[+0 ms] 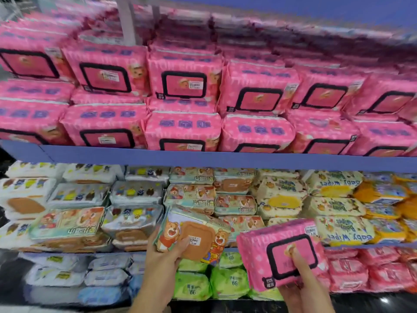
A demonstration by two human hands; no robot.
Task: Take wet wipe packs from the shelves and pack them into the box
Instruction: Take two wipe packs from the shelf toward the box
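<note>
The left hand (165, 251) is gripping a bear-printed pack (196, 231), thumb pressing on its brown lid, while the right hand (293, 288) is clamping a pink pack (282, 249) from below, thumb lying across the black-framed lid. Both packs are hanging in front of the lower tiers, clear of the stacks. They are looking soft and pillowy, probably fairly heavy with damp wipes, and the film is likely slick, so pinching across the stiffer lid is seeming safest. 3 tiers of blue shelving (203, 158) are standing crammed with stacked packs; the box is not showing anywhere.
</note>
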